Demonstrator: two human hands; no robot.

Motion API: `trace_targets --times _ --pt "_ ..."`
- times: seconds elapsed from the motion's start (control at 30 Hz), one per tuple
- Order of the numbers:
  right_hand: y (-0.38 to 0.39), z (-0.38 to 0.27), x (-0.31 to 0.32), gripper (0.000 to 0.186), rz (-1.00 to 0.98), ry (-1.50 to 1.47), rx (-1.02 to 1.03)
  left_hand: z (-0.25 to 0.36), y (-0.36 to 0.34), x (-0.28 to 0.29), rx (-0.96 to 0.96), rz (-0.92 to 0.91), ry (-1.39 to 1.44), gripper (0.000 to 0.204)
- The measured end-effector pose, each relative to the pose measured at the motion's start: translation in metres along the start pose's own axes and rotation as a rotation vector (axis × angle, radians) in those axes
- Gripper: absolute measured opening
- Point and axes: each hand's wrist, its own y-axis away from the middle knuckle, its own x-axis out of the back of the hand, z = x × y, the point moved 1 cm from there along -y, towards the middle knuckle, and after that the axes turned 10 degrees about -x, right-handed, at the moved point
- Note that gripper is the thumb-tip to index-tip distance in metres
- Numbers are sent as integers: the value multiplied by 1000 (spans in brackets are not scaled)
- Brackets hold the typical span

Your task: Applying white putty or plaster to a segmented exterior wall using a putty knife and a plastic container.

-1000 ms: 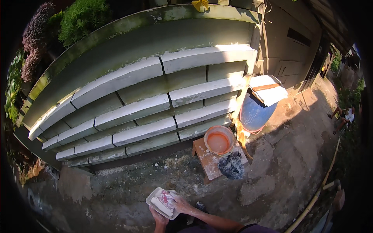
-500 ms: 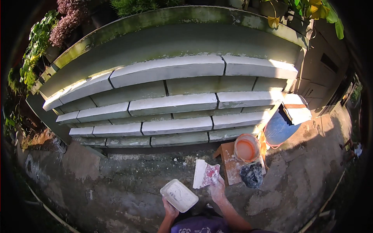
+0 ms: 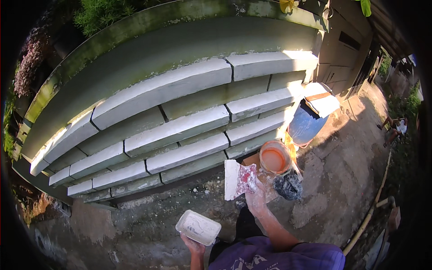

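In my left hand [image 3: 192, 245] is a shallow white rectangular tray [image 3: 198, 227] with whitish paste smeared inside, gripped by its near left side. My right hand [image 3: 256, 199] is closed around a wide, red-and-white putty spreader [image 3: 239, 180], its broad edge coated in white paste. White smears cover that hand and wrist. The spreader is held up in front of the lower right of a stepped wall [image 3: 189, 153], whose ledges are painted or plastered white with dark gaps between them. Whether it touches anything behind it cannot be seen.
Right of the spreader stands an orange-rimmed bucket [image 3: 275, 157] of pale liquid beside a crumpled black plastic bag [image 3: 288, 186]. Behind it is a blue barrel [image 3: 307, 127] topped by a white sack [image 3: 321, 100]. A pole [image 3: 369, 210] lies along the right; another person [image 3: 397, 128] is far off.
My view has turned and tilted rightward. My right hand with the spreader has lifted away from the tray toward the bucket. The tray stays in my left hand.
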Motion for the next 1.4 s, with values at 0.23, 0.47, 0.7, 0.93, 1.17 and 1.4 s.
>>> trace_targets --times 0.23,0.47,0.7,0.93,1.17,1.4 --pt "-78 -30 7 42 -49 -221 -153 -15 -17 -58 58 213 -43 66" --pt "-168 -111 21 47 -221 -150 -49 -71 -76 -78 -37 166 -15 70" --pt "-217 -282 -28 23 -19 1101 975 -103 -119 -143 -38 122 27 72" --pt "-334 -354 -78 45 -29 1937 1218 -122 -136 -176 -107 74 24 69" --pt "-375 -351 -82 43 -140 2117 1124 -133 -140 -204 -160 1 15 66" --pt "-314 -374 -109 49 -217 2062 907 -121 -146 -224 -132 -40 113 72"
